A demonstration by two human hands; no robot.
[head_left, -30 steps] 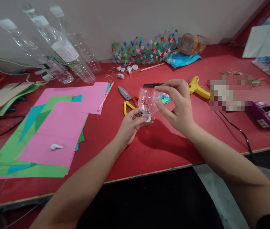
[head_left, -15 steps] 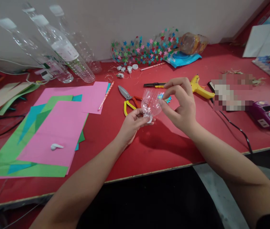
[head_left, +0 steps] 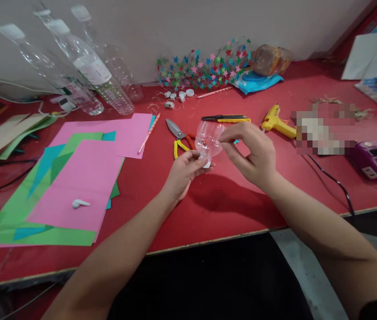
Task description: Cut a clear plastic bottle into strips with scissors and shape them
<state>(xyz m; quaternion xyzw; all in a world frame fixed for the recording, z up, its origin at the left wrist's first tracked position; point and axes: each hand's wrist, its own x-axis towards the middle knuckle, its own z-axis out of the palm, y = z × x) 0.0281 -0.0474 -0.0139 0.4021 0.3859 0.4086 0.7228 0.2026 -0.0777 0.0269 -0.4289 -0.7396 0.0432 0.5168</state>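
Note:
My left hand grips the cut-off top of a clear plastic bottle by its neck. The piece is upside down, its white cap low and its wide cut end up. At the right side of the bottle top, my right hand is bent with thumb and fingertips drawn together; whatever they pinch is too small or hidden to make out. Behind the bottle top lie scissors with red and yellow handles and a utility knife. Small paper stars are mostly covered by my right hand.
Coloured paper sheets with a white earbud spread over the left. Clear bottles stand at the back left, and a star-covered clear bottle lies by the wall. Rightward are a yellow glue gun and a purple power strip.
My right thumb and fingers, apart at the bottle top a second ago, have come together beside it. The bottle top dipped slightly right and came back, still in my left hand.

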